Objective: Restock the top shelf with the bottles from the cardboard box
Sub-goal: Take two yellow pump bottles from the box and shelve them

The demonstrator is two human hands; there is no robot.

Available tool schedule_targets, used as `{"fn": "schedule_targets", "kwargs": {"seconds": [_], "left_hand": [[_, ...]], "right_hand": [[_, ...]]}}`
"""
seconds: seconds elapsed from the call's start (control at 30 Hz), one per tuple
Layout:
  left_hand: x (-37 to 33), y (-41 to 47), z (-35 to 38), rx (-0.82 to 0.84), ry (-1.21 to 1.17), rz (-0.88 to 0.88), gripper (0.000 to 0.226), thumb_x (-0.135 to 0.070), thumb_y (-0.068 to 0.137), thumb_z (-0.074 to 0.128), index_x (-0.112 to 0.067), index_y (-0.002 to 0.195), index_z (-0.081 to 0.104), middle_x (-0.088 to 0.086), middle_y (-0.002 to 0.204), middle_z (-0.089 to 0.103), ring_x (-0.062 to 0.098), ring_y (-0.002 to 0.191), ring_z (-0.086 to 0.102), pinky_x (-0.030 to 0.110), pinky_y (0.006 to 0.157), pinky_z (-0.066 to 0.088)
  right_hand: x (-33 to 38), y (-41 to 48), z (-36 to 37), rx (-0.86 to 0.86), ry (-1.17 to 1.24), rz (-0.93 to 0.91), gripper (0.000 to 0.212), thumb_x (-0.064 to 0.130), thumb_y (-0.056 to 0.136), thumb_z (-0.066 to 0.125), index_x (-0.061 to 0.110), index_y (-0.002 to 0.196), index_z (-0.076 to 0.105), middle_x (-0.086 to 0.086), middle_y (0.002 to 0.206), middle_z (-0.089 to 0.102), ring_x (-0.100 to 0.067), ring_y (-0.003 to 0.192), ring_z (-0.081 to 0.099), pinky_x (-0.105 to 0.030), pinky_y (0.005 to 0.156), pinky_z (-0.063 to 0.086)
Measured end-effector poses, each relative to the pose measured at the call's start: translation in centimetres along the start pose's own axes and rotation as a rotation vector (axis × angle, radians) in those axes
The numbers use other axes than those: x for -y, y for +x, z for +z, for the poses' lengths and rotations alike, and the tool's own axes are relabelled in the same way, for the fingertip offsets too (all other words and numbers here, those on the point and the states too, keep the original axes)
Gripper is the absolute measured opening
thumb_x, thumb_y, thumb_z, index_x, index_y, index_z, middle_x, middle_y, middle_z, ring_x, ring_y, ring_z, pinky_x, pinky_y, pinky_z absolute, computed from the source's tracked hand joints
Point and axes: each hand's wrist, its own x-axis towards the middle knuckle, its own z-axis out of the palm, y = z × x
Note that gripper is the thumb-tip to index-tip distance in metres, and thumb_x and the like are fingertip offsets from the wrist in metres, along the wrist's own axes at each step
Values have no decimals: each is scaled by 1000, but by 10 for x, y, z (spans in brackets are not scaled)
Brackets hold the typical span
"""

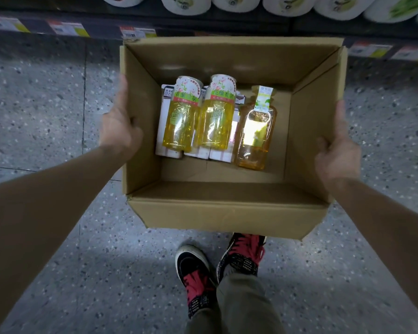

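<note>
An open cardboard box (227, 210) hangs above the floor between my two hands. My left hand (118, 126) grips its left wall and my right hand (336, 155) grips its right wall. Inside lie two yellow bottles (179, 124) (215, 121) with white floral caps, side by side on top of white cartons (165, 153). A third, more orange bottle (256, 136) with a green-leaf tag lies to their right. The right part of the box bottom is bare.
A low shelf edge with price tags (135, 32) runs along the top of the view, with white wrapped rolls (186, 4) above it. Below is speckled grey floor (58, 92). My feet in black and red shoes (193, 273) stand under the box.
</note>
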Motion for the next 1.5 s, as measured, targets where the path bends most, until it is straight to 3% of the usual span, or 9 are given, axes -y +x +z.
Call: {"fn": "schedule_targets", "kwargs": {"seconds": [0.13, 0.3, 0.47, 0.6, 0.7, 0.87, 1.03, 1.23, 1.5], "left_hand": [[1, -3, 4, 17, 143, 28, 107, 3, 98, 55, -48, 160, -16, 23, 128, 63, 22, 80, 59, 39, 74, 54], [-1, -5, -6, 43, 344, 82, 94, -23, 99, 59, -36, 164, -8, 22, 161, 33, 47, 131, 51, 58, 107, 46], [-21, -32, -24, -73, 329, 302, 62, -29, 97, 56, -18, 154, 35, 17, 154, 42, 40, 135, 45, 54, 114, 38], [-37, -45, -27, -31, 298, 365, 57, -36, 98, 53, -20, 151, 40, 13, 146, 50, 35, 130, 51, 51, 108, 45], [-48, -36, -16, 54, 225, 299, 62, -40, 99, 54, -22, 155, 33, 11, 148, 47, 33, 130, 51, 50, 104, 49], [-45, -1, 16, 256, 322, 178, 85, -49, 100, 56, -30, 164, 4, 17, 151, 37, 38, 131, 49, 48, 101, 47], [-33, 21, 43, 361, 273, 80, 101, -54, 98, 58, -29, 164, -15, 21, 162, 26, 42, 135, 50, 48, 102, 48], [-26, 30, 71, 416, 247, 175, 106, -55, 99, 54, -32, 158, -31, 22, 155, 34, 40, 121, 59, 51, 99, 52], [-22, 28, 90, 384, 48, 103, 117, -47, 94, 69, -43, 154, -32, 21, 157, 32, 41, 130, 53, 54, 106, 49]], "right_hand": [[0, -4, -5, 58, -214, -25, 87, 16, 108, 47, 48, 160, -14, -26, 127, 62, -40, 107, 64, -46, 96, 48], [12, -8, -11, 111, -411, -13, 95, 22, 104, 48, 41, 157, -27, -27, 147, 42, -47, 120, 56, -55, 99, 47], [45, -27, -9, -42, -478, -148, 86, 32, 100, 53, 13, 164, -1, -30, 158, 27, -49, 138, 36, -56, 113, 34], [87, -52, 4, 21, -356, -279, 70, 30, 98, 58, 5, 156, 28, -24, 144, 48, -42, 129, 47, -49, 108, 40], [117, -50, 31, 194, -98, -211, 56, 29, 100, 60, 13, 150, 40, -13, 136, 58, -31, 124, 57, -42, 100, 51], [162, -18, 82, 241, 72, -21, 66, 38, 98, 66, 13, 151, 37, -10, 136, 56, -31, 116, 62, -37, 80, 52], [175, 1, 117, 233, 84, 155, 91, 53, 85, 78, 9, 150, 31, -16, 142, 51, -35, 126, 56, -46, 99, 54], [182, 15, 149, 319, 70, 217, 126, 54, 79, 83, 20, 164, -5, -20, 163, 28, -41, 145, 38, -52, 113, 42], [168, 32, 157, 348, 41, 352, 119, 57, 74, 86, 10, 160, 19, -19, 158, 27, -41, 143, 39, -48, 109, 46]]}}
